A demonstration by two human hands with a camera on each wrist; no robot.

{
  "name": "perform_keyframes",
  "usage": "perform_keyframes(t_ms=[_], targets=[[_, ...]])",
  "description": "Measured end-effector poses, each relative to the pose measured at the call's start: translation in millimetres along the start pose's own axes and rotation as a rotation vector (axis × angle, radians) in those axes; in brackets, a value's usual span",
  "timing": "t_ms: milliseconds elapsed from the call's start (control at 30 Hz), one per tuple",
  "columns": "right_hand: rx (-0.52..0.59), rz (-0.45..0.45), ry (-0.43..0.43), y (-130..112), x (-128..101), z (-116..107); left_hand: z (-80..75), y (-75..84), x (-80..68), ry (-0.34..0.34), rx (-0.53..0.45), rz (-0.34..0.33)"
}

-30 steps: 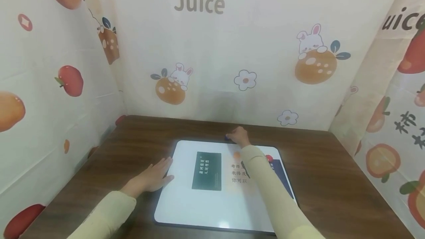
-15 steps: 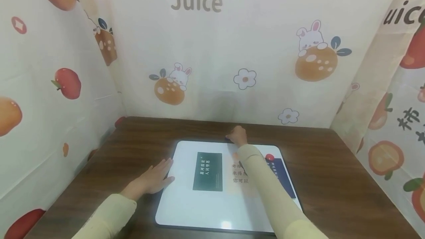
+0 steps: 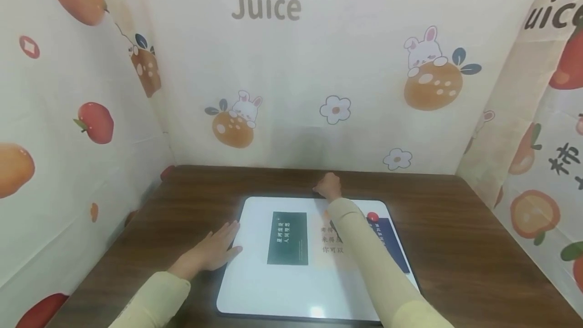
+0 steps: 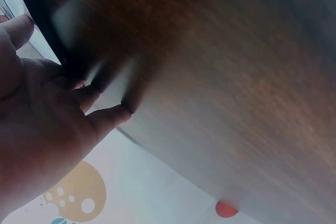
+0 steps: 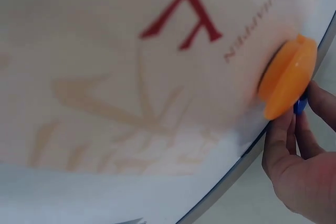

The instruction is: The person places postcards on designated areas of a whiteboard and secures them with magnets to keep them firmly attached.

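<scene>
A white board point(image 3: 273, 287) lies on the brown table point(image 3: 455, 247). On it are a dark green card point(image 3: 287, 238), a pale peach card point(image 3: 329, 247) partly under my right sleeve, and a navy card point(image 3: 393, 249) with a red magnet point(image 3: 372, 216). My left hand point(image 3: 214, 249) lies flat, its fingers point(image 4: 107, 118) on the board's left edge. My right hand point(image 3: 327, 185) reaches the board's far edge. In the right wrist view its fingers point(image 5: 286, 140) pinch a small blue piece point(image 5: 299, 106) just behind an orange magnet point(image 5: 287, 83) on the peach card point(image 5: 131, 77).
Cloth walls printed with fruit and rabbits point(image 3: 432, 75) close in the table at the back and both sides. Bare brown wood shows left point(image 3: 150, 227) and right of the board.
Both hands stay almost where they were. The head view has drifted slightly, so the board sits a little lower in the picture.
</scene>
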State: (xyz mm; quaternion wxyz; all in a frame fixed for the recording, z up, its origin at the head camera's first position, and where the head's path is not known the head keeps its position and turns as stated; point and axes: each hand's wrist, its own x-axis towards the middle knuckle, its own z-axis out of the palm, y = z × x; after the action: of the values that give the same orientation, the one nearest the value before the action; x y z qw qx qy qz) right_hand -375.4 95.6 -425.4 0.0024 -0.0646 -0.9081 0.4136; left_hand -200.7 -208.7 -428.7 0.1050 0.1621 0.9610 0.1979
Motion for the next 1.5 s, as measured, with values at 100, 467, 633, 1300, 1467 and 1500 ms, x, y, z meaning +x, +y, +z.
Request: perform_keyframes(t_ms=[100, 467, 633, 1300, 1467, 1500], targets=[[0.024, 0.021, 0.008, 3, 1, 0, 1.5, -0.3, -0.5, -0.004, 0.0, -0.001], [0.118, 0.087, -0.003, 6, 6, -2, -3.3, 5.0, -4.2, 0.001, -0.007, -0.001], [0.145, 0.102, -0.023, 3, 4, -4, -5.5, 5.0, -4.5, -0.001, -0.012, 0.006], [0.211, 0.148, -0.127, -10, -9, -8, -5.3, 4.1, -4.1, -0.012, -0.005, 0.003], [0.166, 0.102, -0.163, -11, -15, -7, -4.8, 4.0, -4.6, -0.011, -0.008, 0.011], [0.161, 0.095, -0.167, -12, -16, -7, -4.5, 4.0, -4.4, -0.01, -0.009, 0.012]])
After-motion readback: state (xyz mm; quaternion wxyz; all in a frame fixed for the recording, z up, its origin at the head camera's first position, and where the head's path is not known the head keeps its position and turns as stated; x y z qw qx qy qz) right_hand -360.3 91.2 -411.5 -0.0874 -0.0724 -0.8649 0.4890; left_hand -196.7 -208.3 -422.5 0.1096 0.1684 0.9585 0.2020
